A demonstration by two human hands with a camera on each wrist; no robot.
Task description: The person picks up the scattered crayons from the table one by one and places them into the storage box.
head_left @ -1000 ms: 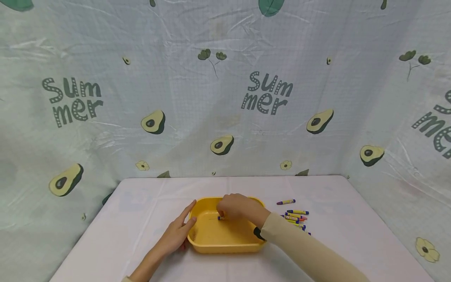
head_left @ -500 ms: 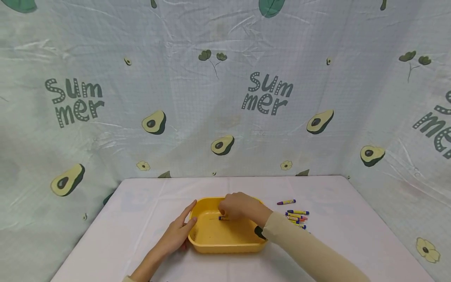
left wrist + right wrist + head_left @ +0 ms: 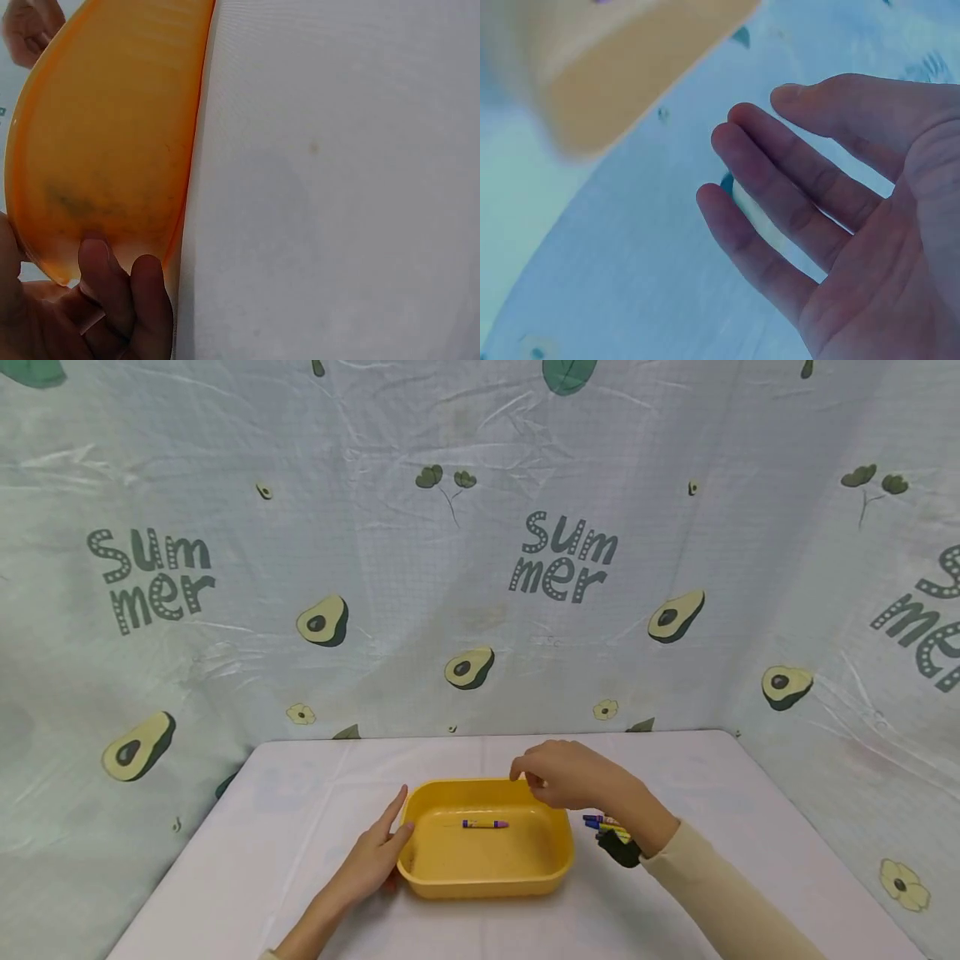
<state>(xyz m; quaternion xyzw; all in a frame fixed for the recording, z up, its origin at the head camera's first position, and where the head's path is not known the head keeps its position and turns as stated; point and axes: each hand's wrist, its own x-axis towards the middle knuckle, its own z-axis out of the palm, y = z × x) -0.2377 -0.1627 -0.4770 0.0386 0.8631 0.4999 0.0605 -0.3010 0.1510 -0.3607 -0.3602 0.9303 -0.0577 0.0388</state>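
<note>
In the head view a yellow plastic tray [image 3: 480,888] stands on the table. One crayon [image 3: 483,824] with a purple-pink tip lies level on its floor. My left hand [image 3: 371,857] grips the tray's left side, thumb at the rim and fingers against the outer wall; the left wrist view shows those fingertips [image 3: 101,262] on the orange-looking wall. Above the far right corner of the tray is my right hand [image 3: 573,774], holding nothing. Its fingers [image 3: 754,161] are spread and slightly bent in the right wrist view, apart from the blurred tray [image 3: 630,82].
Several crayons [image 3: 609,828] lie in a loose group on the table right of the tray, partly hidden by my right wrist and a dark wristband [image 3: 620,850]. A printed sheet [image 3: 405,568] hangs behind the white-covered table [image 3: 300,802].
My right hand has let go of the crayon, risen out of the tray and moved right. The crayon stays on the tray floor, now fully visible. My left hand keeps its grip.
</note>
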